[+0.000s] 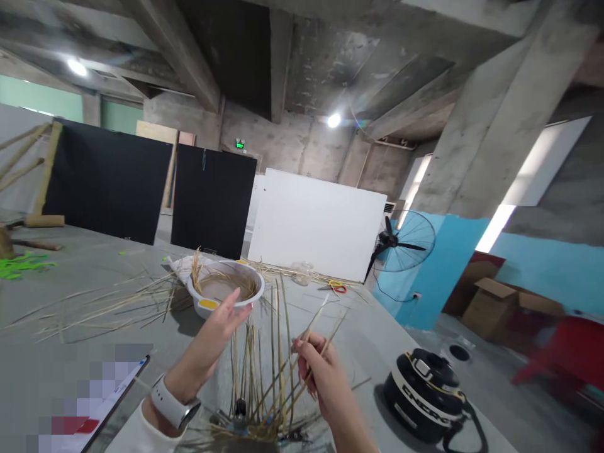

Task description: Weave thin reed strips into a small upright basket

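Straw strands (pixel 337 327) are pinched in my right hand (pixel 321 365), while my left hand (pixel 218 330), unfurled and empty, is beside the pale basin (pixel 207 304).

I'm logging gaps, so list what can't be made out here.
All in the head view:
Basin: part of its near rim is hidden by the left hand; whether they touch is unclear.
Straws: where the right hand grips them, its fingers hide them.
Board: largely covered by pixel blocks.
Red object: blurred, cut off by the right edge.
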